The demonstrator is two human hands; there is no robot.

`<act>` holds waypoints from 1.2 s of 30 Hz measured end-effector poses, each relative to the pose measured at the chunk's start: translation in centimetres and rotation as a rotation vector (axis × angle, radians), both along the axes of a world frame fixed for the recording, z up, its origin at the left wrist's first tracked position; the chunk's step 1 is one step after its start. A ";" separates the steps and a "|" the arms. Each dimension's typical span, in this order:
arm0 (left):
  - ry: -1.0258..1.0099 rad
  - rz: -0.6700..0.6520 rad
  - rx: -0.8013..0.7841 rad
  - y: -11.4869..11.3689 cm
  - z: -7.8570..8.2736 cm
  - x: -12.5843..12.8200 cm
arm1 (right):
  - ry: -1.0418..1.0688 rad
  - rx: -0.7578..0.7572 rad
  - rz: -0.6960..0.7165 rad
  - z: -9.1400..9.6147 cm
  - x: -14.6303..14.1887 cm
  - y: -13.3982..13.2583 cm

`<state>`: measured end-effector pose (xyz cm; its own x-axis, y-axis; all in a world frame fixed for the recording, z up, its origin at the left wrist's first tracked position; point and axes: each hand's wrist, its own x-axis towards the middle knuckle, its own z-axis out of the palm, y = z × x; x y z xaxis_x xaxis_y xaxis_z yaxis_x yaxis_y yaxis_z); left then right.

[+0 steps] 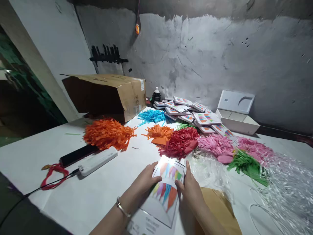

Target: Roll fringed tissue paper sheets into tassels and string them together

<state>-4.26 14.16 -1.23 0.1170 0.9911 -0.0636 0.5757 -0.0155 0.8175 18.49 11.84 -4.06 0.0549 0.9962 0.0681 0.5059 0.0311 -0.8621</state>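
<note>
Print at the near end of the flat white rectangular packet (164, 194) is too blurred for me to read, and the bottom edge of the view cuts that end off; my right forearm partly covers a flat brown paper sheet (218, 207). My left hand (146, 178) and right hand (192, 187) grasp the packet by its opposite long sides, parted by its width, both thumbs on its face (my other fingers are partly hidden at its edges). I have it above the white-topped table (73, 202), just in front of a dark-red bundle of fringed paper (182, 140). Its face shows two rows of multicoloured tassels, glare whitening the far end.
</note>
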 end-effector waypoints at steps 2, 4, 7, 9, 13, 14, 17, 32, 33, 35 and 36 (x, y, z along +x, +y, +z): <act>-0.084 0.013 -0.005 -1.4 -0.4 0.1 | 0.153 -0.085 -0.044 0.3 0.3 0.2; -0.248 0.014 -0.019 -3.2 -0.3 -0.1 | 0.294 -0.125 -0.051 1.1 0.6 -0.3; -0.496 -0.024 -0.027 -5.8 0.5 -0.8 | 0.628 -0.085 -0.009 2.7 0.6 -2.2; -0.585 -0.003 0.025 -7.0 1.7 -1.2 | 0.774 0.009 0.035 3.6 0.3 -4.2; -0.689 -0.058 0.205 -8.0 5.6 -0.6 | 0.701 0.191 0.093 4.0 -0.5 -8.4; -0.696 -0.104 0.232 -8.0 6.6 -0.2 | 0.663 0.216 0.090 3.9 -0.4 -9.1; -0.734 -0.193 0.280 -8.2 8.4 0.9 | 0.477 0.343 0.013 4.5 1.1 -10.1; -0.681 -0.345 0.309 -10.8 9.2 2.8 | -0.037 0.404 0.435 15.7 3.7 -10.7; -0.672 -0.349 0.311 -10.8 9.2 2.8 | -0.056 0.403 0.437 15.7 3.5 -10.5; -0.658 -0.355 0.313 -10.8 9.1 2.8 | -0.080 0.412 0.437 15.4 3.3 -10.3; -0.650 -0.358 0.314 -10.9 9.0 2.7 | -0.091 0.412 0.437 15.3 3.2 -10.3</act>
<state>-1.52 3.28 7.79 0.3488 0.8467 0.4017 -0.0975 -0.3935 0.9142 21.73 1.57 11.25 -0.3775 0.8158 0.4381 0.4417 0.5745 -0.6891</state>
